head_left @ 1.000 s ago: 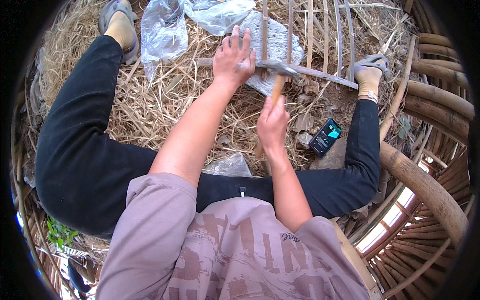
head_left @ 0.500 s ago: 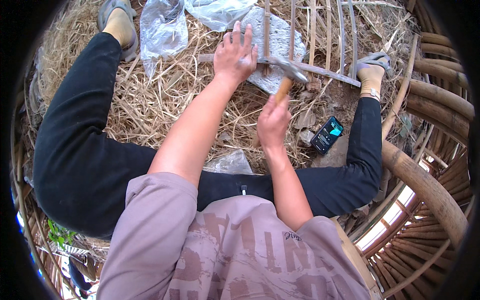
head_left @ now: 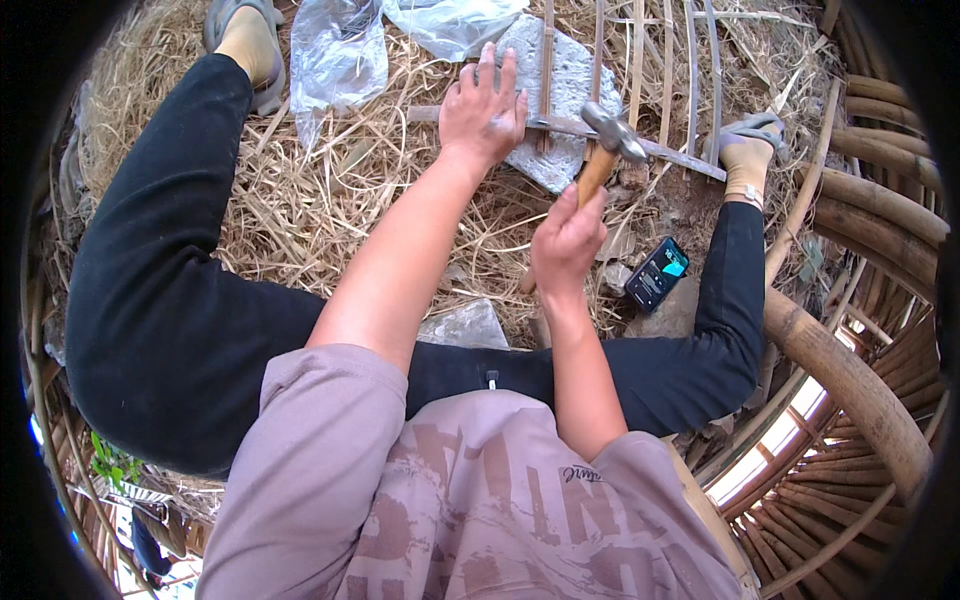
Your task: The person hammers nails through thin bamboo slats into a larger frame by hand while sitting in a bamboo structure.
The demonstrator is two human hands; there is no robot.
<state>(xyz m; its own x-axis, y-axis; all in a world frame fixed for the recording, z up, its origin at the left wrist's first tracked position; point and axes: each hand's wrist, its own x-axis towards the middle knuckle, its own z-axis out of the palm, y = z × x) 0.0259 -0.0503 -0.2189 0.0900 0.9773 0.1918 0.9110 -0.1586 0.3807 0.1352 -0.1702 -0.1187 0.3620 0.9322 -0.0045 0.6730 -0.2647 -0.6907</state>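
My right hand (head_left: 568, 240) is closed round the wooden handle of a hammer (head_left: 612, 133). The metal head is raised just above a long thin wooden slat (head_left: 680, 158). Across that slat lies my left hand (head_left: 482, 115), pressed flat with its fingers stretched apart; the palm hides part of the wood. Several narrow strips (head_left: 667, 80) meet the slat crosswise, like a rack or frame. Beneath the joint nearest my left hand lies a pale rough stone block (head_left: 575, 70).
Dry straw (head_left: 300, 215) covers the ground. Clear plastic bags (head_left: 338, 60) lie at the far left of the stone. A phone (head_left: 656, 274) with its screen lit rests near my right leg. Thick curved bamboo poles (head_left: 850, 380) stand along the right side.
The hammer has lifted off the slat, its head tilting up, and my right hand has come back slightly. My left hand stays on the slat. The whole view has shifted a little.
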